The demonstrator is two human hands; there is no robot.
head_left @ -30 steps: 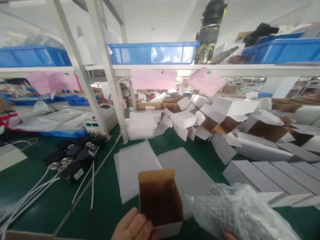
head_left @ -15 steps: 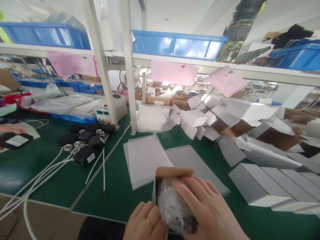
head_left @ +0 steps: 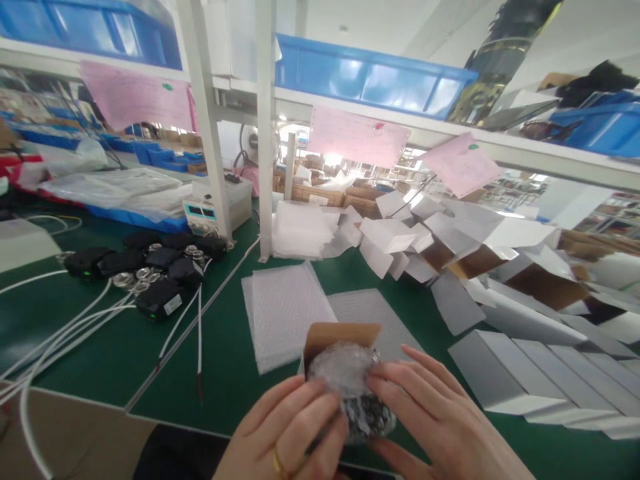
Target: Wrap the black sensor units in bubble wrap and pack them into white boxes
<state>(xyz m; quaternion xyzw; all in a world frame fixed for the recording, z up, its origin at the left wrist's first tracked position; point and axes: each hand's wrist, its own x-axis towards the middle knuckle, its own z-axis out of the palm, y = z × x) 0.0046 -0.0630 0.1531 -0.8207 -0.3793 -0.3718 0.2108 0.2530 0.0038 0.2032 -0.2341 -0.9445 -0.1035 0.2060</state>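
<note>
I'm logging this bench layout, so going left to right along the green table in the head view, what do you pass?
White cables → black modules → bubble-wrap sheets → brown-lined box with the bubble-wrapped part, both hands on it → flat white cartons.
</note>
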